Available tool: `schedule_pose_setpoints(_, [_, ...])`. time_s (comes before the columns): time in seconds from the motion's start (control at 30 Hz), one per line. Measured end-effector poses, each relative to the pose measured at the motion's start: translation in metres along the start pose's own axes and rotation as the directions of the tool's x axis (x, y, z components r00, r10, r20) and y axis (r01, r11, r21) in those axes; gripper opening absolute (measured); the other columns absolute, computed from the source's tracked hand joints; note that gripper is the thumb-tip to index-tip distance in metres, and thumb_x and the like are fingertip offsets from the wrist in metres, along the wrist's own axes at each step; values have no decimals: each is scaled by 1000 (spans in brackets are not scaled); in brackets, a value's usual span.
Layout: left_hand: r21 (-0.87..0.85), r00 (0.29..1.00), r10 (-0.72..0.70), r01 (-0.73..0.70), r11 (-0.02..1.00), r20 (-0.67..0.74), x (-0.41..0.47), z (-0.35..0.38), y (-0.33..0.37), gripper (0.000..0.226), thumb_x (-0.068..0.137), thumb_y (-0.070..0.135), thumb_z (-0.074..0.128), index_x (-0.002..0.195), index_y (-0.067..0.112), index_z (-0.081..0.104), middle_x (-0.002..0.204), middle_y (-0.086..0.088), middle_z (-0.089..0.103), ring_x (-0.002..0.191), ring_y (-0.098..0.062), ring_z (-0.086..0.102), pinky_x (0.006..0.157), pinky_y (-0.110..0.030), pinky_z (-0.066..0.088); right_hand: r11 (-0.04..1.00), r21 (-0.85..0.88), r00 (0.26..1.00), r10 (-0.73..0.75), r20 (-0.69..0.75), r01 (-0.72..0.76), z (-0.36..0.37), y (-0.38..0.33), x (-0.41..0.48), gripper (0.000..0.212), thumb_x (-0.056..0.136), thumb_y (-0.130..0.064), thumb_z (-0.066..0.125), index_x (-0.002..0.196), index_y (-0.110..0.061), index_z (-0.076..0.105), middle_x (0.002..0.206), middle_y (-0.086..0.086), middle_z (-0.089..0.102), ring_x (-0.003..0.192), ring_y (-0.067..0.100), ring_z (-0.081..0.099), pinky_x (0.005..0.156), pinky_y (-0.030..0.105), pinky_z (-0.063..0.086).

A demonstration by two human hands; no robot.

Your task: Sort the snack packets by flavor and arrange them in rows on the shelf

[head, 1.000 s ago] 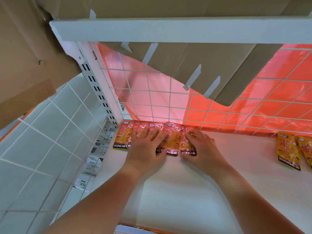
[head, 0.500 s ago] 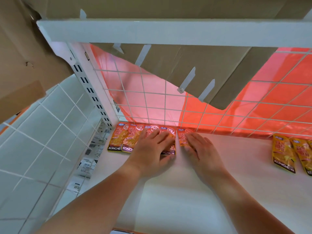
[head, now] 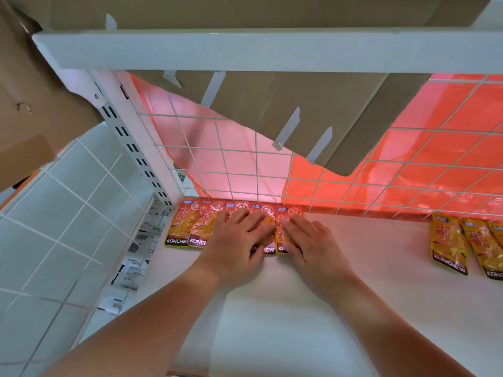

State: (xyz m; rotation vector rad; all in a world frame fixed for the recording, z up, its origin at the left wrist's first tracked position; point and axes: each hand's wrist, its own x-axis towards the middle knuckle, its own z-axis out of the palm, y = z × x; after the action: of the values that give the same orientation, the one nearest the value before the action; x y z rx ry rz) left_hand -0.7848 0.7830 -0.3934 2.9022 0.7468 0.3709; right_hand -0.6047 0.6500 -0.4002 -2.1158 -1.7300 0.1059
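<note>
Both hands, left hand (head: 239,240) and right hand (head: 310,242), lay spread flat on red snack packets (head: 187,227); these probably handled light, slippery, floppy, best pinched by edges.

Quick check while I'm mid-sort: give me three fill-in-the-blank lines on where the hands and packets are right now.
1. Both hands, left hand and right hand, lie flat on the ____ packets.
2. That row lies against the wire ____ at the back of the white shelf.
3. The yellow packets lie to the ____ of the hands.

Missing words: red; grid; right
</note>
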Motion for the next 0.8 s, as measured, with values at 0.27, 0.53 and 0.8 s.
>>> schedule_pose_setpoints(0.27, [-25, 1000, -24, 24, 999, 14, 1, 3, -1, 52, 84, 47, 56, 135, 44, 55, 145, 19, 48, 134, -18, 43, 106, -53, 33, 995, 89, 999, 37, -9, -37, -3, 1, -1, 57, 92, -46, 62, 141, -18, 56, 153, 2, 46, 125, 29, 51, 108, 44, 41])
schedule_pose_setpoints(0.53, [-38, 999, -38, 39, 998, 25, 0, 2, 0, 54, 85, 50, 54, 138, 45, 55, 148, 19, 47, 138, -18, 40, 111, -56, 31, 992, -103, 994, 77, 80, -69, -5, -4, 2, 75, 79, -71, 54, 145, -36, 51, 155, -2, 40, 136, 26, 38, 104, 46, 38])
schedule_pose_setpoints(0.8, [-32, 999, -36, 37, 999, 21, 1, 4, -1, 52, 83, 51, 55, 135, 43, 55, 147, 17, 47, 136, -19, 41, 108, -56, 33, 996, -23, 996, 83, 34, -82, -6, -5, 12, 68, 86, -59, 68, 139, -19, 57, 144, 1, 52, 124, 30, 50, 104, 47, 41])
